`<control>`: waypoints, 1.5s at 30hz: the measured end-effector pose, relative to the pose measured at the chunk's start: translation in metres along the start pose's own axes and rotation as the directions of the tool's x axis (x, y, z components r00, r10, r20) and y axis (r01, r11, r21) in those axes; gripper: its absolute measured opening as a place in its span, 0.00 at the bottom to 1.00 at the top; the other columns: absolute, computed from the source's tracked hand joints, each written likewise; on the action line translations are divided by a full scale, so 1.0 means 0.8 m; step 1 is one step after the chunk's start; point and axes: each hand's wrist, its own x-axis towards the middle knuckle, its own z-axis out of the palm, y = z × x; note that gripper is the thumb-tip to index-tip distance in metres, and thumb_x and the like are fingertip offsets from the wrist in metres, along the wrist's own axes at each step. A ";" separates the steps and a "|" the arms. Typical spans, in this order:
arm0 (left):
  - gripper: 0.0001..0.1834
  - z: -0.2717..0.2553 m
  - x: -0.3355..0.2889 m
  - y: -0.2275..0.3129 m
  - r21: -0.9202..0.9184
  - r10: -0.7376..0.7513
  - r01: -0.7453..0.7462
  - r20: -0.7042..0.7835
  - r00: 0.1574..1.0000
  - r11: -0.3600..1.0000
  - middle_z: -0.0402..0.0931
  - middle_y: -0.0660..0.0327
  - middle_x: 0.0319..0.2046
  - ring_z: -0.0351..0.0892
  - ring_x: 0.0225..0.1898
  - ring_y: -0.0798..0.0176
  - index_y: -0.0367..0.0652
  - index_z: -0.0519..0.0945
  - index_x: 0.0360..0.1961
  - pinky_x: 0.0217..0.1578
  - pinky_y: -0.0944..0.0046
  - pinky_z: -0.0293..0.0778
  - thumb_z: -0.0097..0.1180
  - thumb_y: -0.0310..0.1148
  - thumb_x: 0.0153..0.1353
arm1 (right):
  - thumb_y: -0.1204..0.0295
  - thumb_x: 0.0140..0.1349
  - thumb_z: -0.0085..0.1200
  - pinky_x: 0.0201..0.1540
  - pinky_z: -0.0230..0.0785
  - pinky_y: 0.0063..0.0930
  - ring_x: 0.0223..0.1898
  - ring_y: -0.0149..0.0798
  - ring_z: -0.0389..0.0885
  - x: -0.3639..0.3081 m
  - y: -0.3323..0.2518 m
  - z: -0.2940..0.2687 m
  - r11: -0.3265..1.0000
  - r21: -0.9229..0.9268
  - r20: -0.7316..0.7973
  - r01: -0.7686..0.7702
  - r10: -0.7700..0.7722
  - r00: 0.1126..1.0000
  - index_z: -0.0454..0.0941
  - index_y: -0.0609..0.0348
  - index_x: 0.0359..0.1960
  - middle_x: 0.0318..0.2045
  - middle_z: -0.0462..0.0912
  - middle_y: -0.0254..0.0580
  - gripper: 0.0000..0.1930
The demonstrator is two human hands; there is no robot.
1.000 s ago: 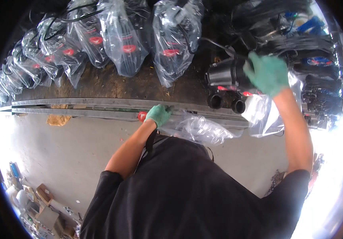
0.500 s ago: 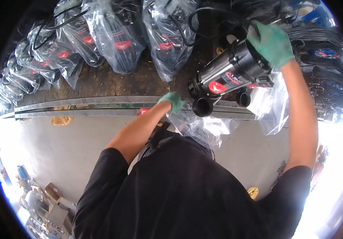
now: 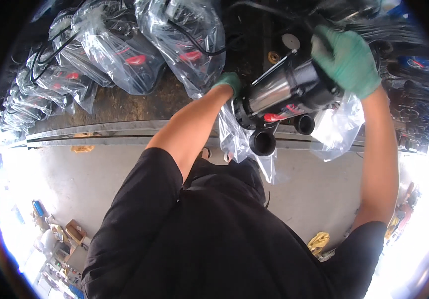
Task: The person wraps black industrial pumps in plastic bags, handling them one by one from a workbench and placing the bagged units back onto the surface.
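Left hand (image 3: 229, 82) has moved farther forward, beside the pump (image 3: 273, 95).

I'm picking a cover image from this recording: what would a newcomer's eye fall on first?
Probably the black-and-silver pump, tilted over the dark bench right of centre, its upper end in the green-gloved right hand. Next would come the curving row of bagged pumps at upper left, with red marks showing through clear plastic. The green-gloved left hand is near the pump's lower end, beside a loose clear bag.
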 end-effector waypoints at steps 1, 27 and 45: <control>0.18 -0.001 0.001 0.001 0.016 0.009 -0.008 -0.019 1.000 1.000 0.83 0.45 0.54 0.83 0.57 0.41 0.49 0.87 0.53 0.55 0.47 0.79 0.53 0.41 0.67 | 0.56 0.68 0.53 0.38 0.78 0.50 0.29 0.57 0.85 -0.012 -0.027 -0.012 0.999 -0.042 -0.040 0.016 -0.017 0.999 0.81 0.53 0.37 0.22 0.82 0.54 0.15; 0.07 0.048 -0.255 0.032 -0.861 0.039 0.224 0.232 0.972 -0.456 0.81 0.63 0.26 0.81 0.27 0.67 0.40 0.82 0.39 0.29 0.63 0.79 0.64 0.30 0.63 | 0.53 0.67 0.59 0.41 0.77 0.43 0.24 0.47 0.85 -0.021 -0.174 -0.008 0.991 0.080 -0.159 0.105 -0.092 0.983 0.82 0.48 0.29 0.17 0.81 0.42 0.15; 0.05 0.040 -0.080 -0.041 -0.781 -0.192 -0.025 -0.184 0.964 0.625 0.78 0.57 0.29 0.78 0.30 0.59 0.40 0.82 0.38 0.31 0.59 0.77 0.59 0.29 0.64 | 0.64 0.56 0.67 0.20 0.69 0.33 0.17 0.38 0.77 -0.087 -0.140 -0.023 0.941 0.264 -0.313 0.211 -0.123 0.942 0.79 0.53 0.22 0.15 0.75 0.34 0.11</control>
